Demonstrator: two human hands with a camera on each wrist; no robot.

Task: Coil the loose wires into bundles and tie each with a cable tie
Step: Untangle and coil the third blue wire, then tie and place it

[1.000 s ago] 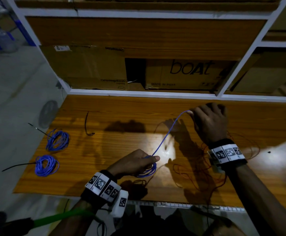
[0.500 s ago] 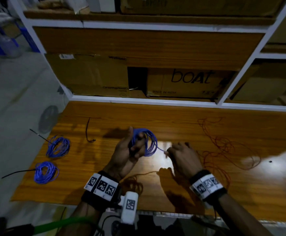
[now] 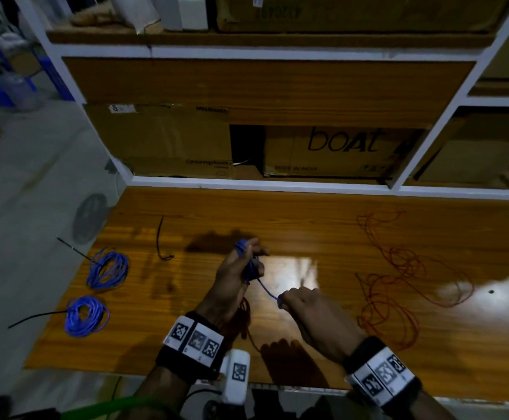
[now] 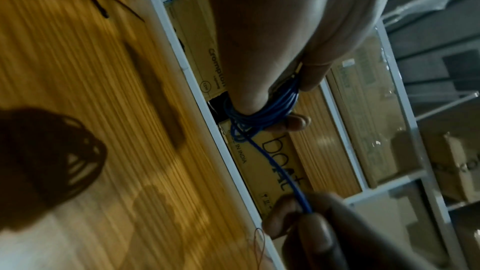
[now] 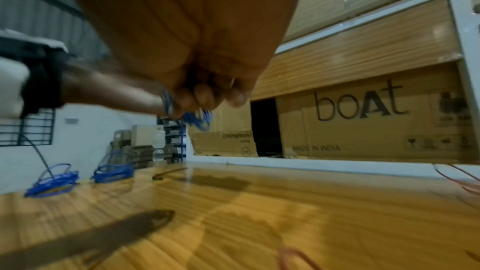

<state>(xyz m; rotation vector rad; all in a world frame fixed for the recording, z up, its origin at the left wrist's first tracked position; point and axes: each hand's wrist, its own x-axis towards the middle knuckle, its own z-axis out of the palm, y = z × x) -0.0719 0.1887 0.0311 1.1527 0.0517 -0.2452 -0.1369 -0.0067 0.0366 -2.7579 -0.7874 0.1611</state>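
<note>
Tightly, the left hand [image 3: 235, 278] fingers [image 4: 293, 123] curl round a blue wire coil [image 3: 248, 262] above the counter [image 3: 322, 225]; the right hand [image 3: 309, 310] pinches its free end; two tied blue bundles [image 3: 107, 268] lie far left; red wire [image 3: 398, 286] sprawls right.

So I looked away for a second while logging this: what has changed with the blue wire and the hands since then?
The left hand lifted the blue coil off the table and now grips it raised. The right hand came in from the far right and pinches the tail close by, so the free run is much shorter. The two tied blue bundles, spare cable tie and red wire stayed put.
</note>
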